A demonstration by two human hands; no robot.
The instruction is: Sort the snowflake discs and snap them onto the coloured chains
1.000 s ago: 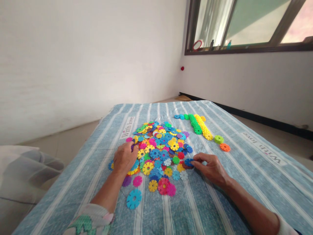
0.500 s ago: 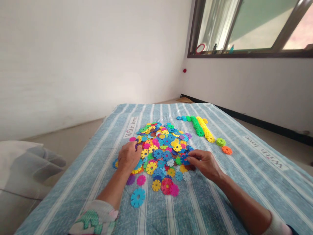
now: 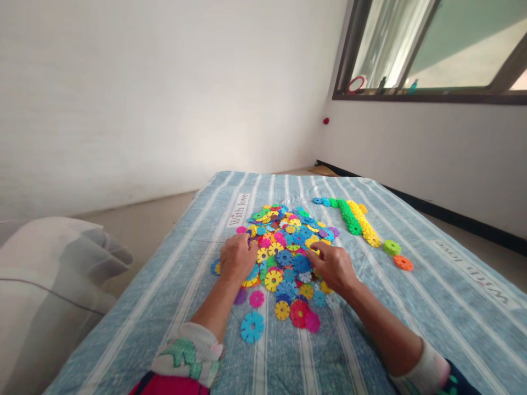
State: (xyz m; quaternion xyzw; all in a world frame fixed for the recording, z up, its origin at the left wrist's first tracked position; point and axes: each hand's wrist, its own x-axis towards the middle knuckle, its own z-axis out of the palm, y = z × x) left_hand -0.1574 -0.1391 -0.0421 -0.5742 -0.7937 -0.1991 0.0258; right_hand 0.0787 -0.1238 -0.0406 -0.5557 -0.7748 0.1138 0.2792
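Observation:
A heap of colourful snowflake discs (image 3: 288, 241) lies on a blue striped cloth (image 3: 370, 329). My left hand (image 3: 237, 259) rests on the heap's left edge, fingers curled down over the discs. My right hand (image 3: 332, 266) lies on the heap's right side, fingers bent, fingertips pinching at a yellow disc (image 3: 315, 249). A large blue disc (image 3: 252, 327) and a red one (image 3: 300, 312) lie loose in front of the heap, between my forearms.
A row of joined green and yellow discs (image 3: 358, 219) lies behind and right of the heap, with a green disc (image 3: 392, 247) and an orange disc (image 3: 403, 263) beyond it. A grey cushion (image 3: 49, 285) sits at left. A window is at upper right.
My right hand has moved left and further into the heap, from the blue disc at its edge to a yellow one. The view has turned left. My left hand has stayed on the heap.

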